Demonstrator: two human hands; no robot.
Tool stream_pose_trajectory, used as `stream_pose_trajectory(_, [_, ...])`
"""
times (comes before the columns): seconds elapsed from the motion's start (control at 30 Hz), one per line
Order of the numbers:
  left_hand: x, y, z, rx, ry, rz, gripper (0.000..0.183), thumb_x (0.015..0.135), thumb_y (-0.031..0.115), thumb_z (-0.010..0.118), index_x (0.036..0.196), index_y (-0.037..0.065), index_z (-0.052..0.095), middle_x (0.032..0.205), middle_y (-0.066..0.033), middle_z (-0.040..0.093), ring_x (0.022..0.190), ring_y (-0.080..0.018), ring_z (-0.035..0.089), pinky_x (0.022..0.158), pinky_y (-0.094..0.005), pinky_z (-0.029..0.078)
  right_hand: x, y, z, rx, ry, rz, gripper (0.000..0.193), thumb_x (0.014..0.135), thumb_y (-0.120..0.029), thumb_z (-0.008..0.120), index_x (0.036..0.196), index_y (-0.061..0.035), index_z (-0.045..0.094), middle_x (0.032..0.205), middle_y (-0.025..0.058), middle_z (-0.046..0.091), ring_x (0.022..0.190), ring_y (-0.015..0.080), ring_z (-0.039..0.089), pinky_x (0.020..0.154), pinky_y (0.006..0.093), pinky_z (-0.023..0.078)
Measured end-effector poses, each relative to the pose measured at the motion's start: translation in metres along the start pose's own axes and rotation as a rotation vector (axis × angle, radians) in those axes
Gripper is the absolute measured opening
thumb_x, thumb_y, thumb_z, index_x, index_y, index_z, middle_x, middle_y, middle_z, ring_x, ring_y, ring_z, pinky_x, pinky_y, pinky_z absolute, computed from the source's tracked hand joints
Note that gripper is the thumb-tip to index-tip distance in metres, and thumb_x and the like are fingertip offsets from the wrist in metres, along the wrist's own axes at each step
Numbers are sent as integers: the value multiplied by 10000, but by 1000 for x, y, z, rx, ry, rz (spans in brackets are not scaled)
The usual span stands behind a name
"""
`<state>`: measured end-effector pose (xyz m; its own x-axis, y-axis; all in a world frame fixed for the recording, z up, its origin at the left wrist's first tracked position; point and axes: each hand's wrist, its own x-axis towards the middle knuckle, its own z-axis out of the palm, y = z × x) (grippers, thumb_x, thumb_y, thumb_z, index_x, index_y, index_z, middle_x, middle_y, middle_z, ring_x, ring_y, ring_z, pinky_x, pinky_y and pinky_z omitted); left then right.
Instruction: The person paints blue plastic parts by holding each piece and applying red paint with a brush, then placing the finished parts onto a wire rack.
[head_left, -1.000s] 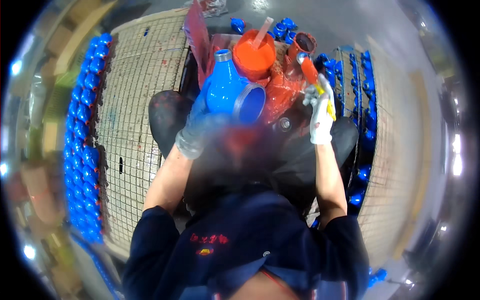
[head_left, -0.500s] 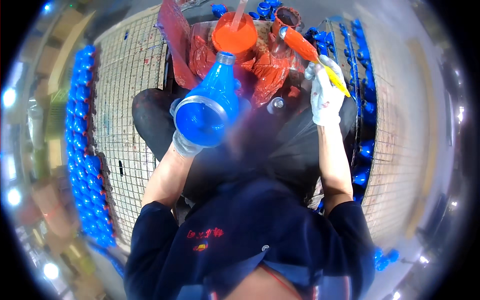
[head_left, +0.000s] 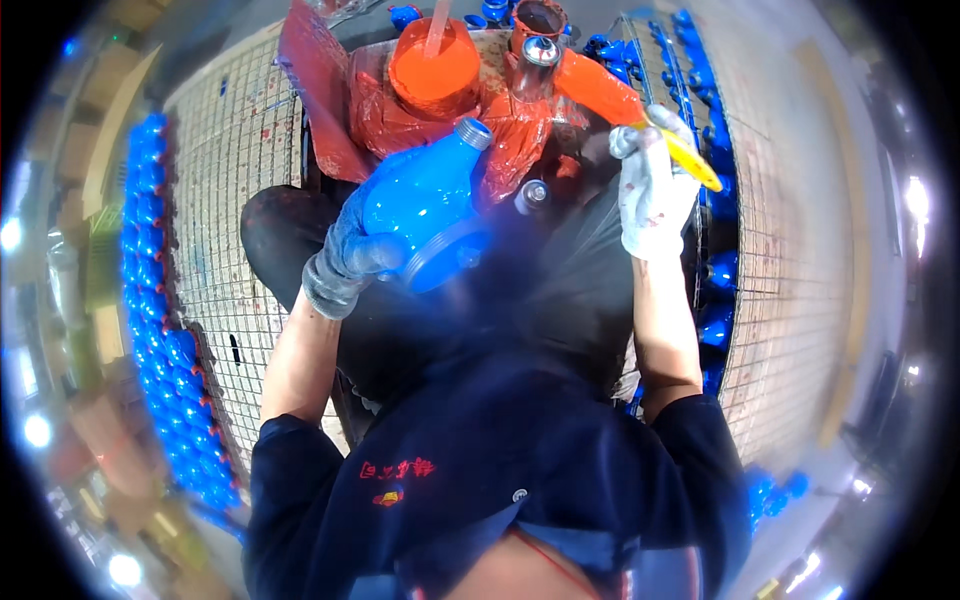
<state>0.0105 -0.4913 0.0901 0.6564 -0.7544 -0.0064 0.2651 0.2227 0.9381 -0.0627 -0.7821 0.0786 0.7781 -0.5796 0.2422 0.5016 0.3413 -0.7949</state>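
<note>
Head view: looking down over the person's dark blue shirt [head_left: 480, 490] at both gloved hands, raised in front of an orange-stained work area.
Far left: a long row of blue painted metal fittings [head_left: 150, 300] is lying along the edge of a wire-mesh rack [head_left: 235, 150].
Left hand [head_left: 350, 255]: wearing a grey glove smeared with blue; its fingers [head_left: 385, 255] are closing around the body of a large blue cast pipe fitting with a round flange and a bare threaded metal neck [head_left: 425, 210].
Blue fitting: held up in the air, tilted, its flange pointing down toward the person and its grey threaded neck pointing up and right toward the paint bucket.
Centre top: a round bucket filled with orange paint [head_left: 435, 65] is sitting on orange-smeared plastic sheeting [head_left: 500, 125], with a pale stick standing in it.
Beside the bucket: a dark-rimmed orange-stained can [head_left: 540, 20] is standing just to its right, with a shiny metal pipe end [head_left: 542, 50] in front of it.
Right hand [head_left: 650, 195]: wearing a whitish glove flecked with paint; its fingers [head_left: 630, 145] are gripping the yellow handle of a paintbrush loaded with orange paint [head_left: 640, 110].
Brush: bristles are pointing up and left toward the can, well apart from the blue fitting.
Far right: more blue fittings [head_left: 715, 260] are lined up beside a second mesh rack [head_left: 775, 200].
</note>
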Motion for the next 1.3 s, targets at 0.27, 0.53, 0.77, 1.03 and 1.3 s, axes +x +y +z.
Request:
stream_pose_trajectory(0.27, [-9, -3, -13, 707, 126, 220, 977, 657, 420, 945, 1417, 34, 467, 1352, -141, 605, 1182, -247, 637, 996, -395, 521, 15, -43, 39, -292, -132, -67, 176, 992, -102, 647, 1154, -35, 658, 984, 28, 707, 711, 54, 602, 673, 190, 482])
stream_pose_trajectory(0.53, [-28, 25, 23, 1449, 165, 356, 912, 598, 367, 956, 1356, 73, 542, 1255, -170, 615, 1012, -366, 697, 826, -443, 587, 43, -83, 112, -901, -733, 44, 382, 1022, -400, 591, 957, -27, 638, 689, 54, 636, 626, 170, 619, 626, 329, 495])
stream_pose_trajectory(0.77, [-33, 23, 25, 1589, 130, 414, 854, 626, 359, 937, 1347, 85, 570, 1291, -172, 599, 950, -371, 716, 748, -442, 606, 54, -69, 115, -1050, -1000, 228, 456, 1021, -458, 584, 889, -21, 601, 619, 56, 601, 553, 153, 595, 566, 323, 467])
stream_pose_trajectory(1.03, [-36, 13, 1, 1001, 246, 193, 886, 678, 420, 929, 1379, 53, 530, 1229, -144, 659, 1064, -264, 691, 927, -382, 559, 27, -47, 94, -1193, -980, -416, 240, 970, -247, 685, 1117, -58, 671, 919, 107, 703, 740, 237, 664, 686, 318, 522])
stream_pose_trajectory(1.3, [-52, -27, -35, -936, 262, -361, 902, 877, 586, 709, 1480, -17, 415, 1333, -182, 597, 976, -276, 677, 846, -354, 591, 16, -8, 59, -545, -736, -254, 224, 847, 31, 751, 1051, -50, 705, 986, 100, 696, 870, 205, 669, 777, 305, 538])
